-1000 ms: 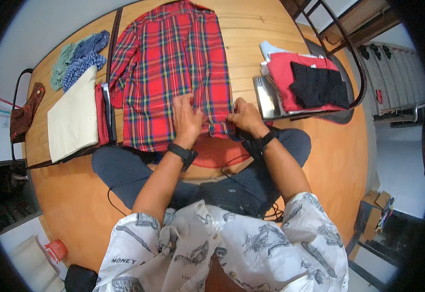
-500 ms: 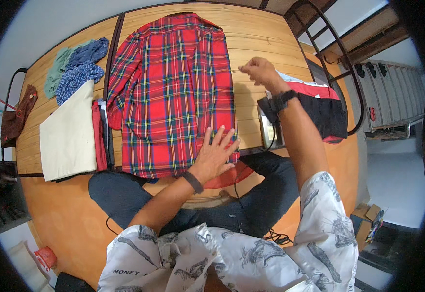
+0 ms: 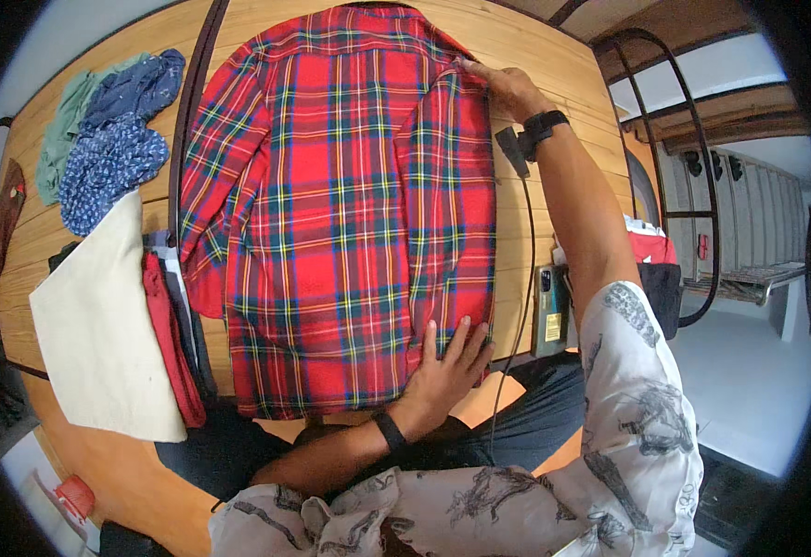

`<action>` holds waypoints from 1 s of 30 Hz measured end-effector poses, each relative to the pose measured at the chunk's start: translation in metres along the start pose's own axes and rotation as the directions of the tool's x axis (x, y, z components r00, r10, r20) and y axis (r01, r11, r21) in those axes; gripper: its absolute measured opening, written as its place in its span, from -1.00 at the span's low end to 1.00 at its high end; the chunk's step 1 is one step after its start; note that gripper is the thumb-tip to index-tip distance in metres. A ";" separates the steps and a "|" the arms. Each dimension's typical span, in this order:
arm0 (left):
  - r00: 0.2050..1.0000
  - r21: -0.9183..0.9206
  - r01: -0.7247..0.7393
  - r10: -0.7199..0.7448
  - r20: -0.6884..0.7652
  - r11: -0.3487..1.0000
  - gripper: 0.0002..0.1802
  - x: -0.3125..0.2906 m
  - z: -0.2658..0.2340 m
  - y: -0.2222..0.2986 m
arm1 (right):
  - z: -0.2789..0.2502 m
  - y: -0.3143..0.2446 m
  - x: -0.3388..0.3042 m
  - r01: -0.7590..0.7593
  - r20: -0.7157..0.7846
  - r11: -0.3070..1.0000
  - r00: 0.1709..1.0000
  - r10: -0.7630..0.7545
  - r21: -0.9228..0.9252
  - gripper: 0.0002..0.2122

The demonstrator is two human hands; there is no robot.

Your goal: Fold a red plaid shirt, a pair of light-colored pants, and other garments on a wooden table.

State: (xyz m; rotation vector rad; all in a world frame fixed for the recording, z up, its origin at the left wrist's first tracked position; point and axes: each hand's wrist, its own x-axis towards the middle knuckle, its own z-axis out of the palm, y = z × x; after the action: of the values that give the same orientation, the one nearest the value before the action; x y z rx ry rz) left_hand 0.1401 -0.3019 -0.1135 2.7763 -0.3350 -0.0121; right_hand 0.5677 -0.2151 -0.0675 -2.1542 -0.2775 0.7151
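A red plaid shirt lies back side up on the wooden table, its left sleeve hanging at an angle and the other sleeve folded in along its right side. My left hand rests flat on the shirt's lower right corner, fingers spread. At the far right shoulder, my right hand has its fingers closed on the shirt's edge; the fingertips are partly hidden. A small black device with a cable hangs by my right wristband.
Left of the shirt lie folded cream cloth, red cloth and crumpled blue and green garments. A phone sits at the table's near right edge, beside folded red and black clothes. A black metal rail curves beyond.
My right hand has moved from above the bare wood forward and left onto the shirt's far right shoulder. My left hand stays on the lower corner. The view has shifted closer to the shirt.
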 end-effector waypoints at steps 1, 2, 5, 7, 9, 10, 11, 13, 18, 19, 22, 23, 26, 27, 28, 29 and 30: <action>1.000 -0.004 0.014 -0.014 -0.011 1.000 -0.31 -0.002 0.002 -0.001 | 0.010 0.002 0.009 -0.006 0.016 1.000 1.000 0.006 -0.004 -0.47; 0.998 -0.005 0.013 -0.013 -0.061 1.000 -0.31 0.000 0.005 -0.002 | 0.010 0.003 0.016 -0.059 0.088 0.996 0.995 0.054 0.059 -0.54; 1.000 -0.038 -0.006 0.005 -0.026 0.999 -0.32 0.001 0.002 -0.002 | 0.002 0.001 0.036 -0.128 0.170 0.982 0.980 0.103 0.143 -0.68; 1.000 -0.034 -0.011 0.010 -0.015 0.999 -0.32 0.003 -0.003 -0.004 | 0.000 0.000 0.046 -0.136 0.178 0.976 0.979 0.105 0.173 -0.75; 1.000 -0.029 -0.011 0.011 -0.002 1.000 -0.33 0.002 0.001 -0.004 | 0.009 -0.003 0.049 -0.035 0.247 0.920 0.966 -0.069 0.391 -0.79; 1.000 -0.060 0.005 -0.006 -0.027 0.998 -0.34 0.001 0.006 -0.002 | 0.014 -0.003 0.049 -0.034 0.248 0.919 0.966 -0.070 0.393 -0.79; 0.998 -0.093 0.020 -0.025 -0.051 0.996 -0.35 0.002 0.007 -0.001 | 0.018 -0.003 0.047 -0.022 0.249 0.902 0.964 -0.095 0.432 -0.80; 0.999 -0.118 0.023 -0.028 -0.040 0.993 -0.35 0.003 0.004 -0.001 | 0.021 -0.002 0.047 -0.011 0.251 0.882 0.960 -0.122 0.471 -0.81; 0.999 -0.147 0.023 -0.027 -0.023 0.989 -0.36 0.000 0.008 0.002 | 0.026 -0.010 0.048 -0.012 0.237 0.798 0.958 -0.164 0.602 -0.80; 0.998 -0.149 0.045 -0.050 -0.026 0.988 -0.37 -0.001 0.008 0.003 | 0.030 -0.012 0.050 -0.015 0.243 0.796 0.956 -0.166 0.605 -0.80; 0.999 -0.136 0.042 -0.042 -0.002 0.990 -0.38 0.003 -0.003 0.006 | 0.023 -0.007 0.058 -0.014 0.272 0.730 0.933 -0.236 0.684 -0.80; 0.999 -0.107 0.038 -0.035 0.036 0.994 -0.39 0.003 -0.007 0.004 | 0.028 -0.006 0.058 -0.007 0.263 0.756 0.940 -0.219 0.655 -0.80; 0.999 -0.106 0.045 -0.046 -0.005 0.993 -0.40 0.002 0.003 0.007 | 0.041 -0.011 0.061 0.015 0.230 0.829 0.958 -0.172 0.560 -0.80; 0.999 -0.099 0.048 -0.048 -0.005 0.994 -0.40 0.002 0.005 0.009 | 0.046 -0.014 0.062 0.023 0.205 0.873 0.969 -0.140 0.487 -0.81; 0.998 -0.112 0.056 -0.057 -0.012 0.992 -0.40 0.000 0.007 0.010 | 0.048 -0.014 0.059 0.082 0.139 0.896 0.978 -0.158 0.437 -0.85; 0.998 -0.124 0.058 -0.062 -0.024 0.991 -0.39 0.001 0.008 0.010 | 0.045 -0.014 0.061 0.091 0.135 0.894 0.977 -0.165 0.438 -0.85; 0.998 -0.117 0.056 -0.060 -0.029 0.991 -0.39 0.002 0.007 0.009 | 0.043 -0.015 0.063 0.121 0.143 0.934 0.974 -0.178 0.336 -0.83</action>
State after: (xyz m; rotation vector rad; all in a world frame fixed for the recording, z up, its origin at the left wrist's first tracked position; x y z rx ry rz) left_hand 0.1393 -0.3127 -0.1170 2.6666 -0.2369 -0.0002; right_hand 0.5945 -0.1513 -0.1023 -1.7411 -0.3824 0.7988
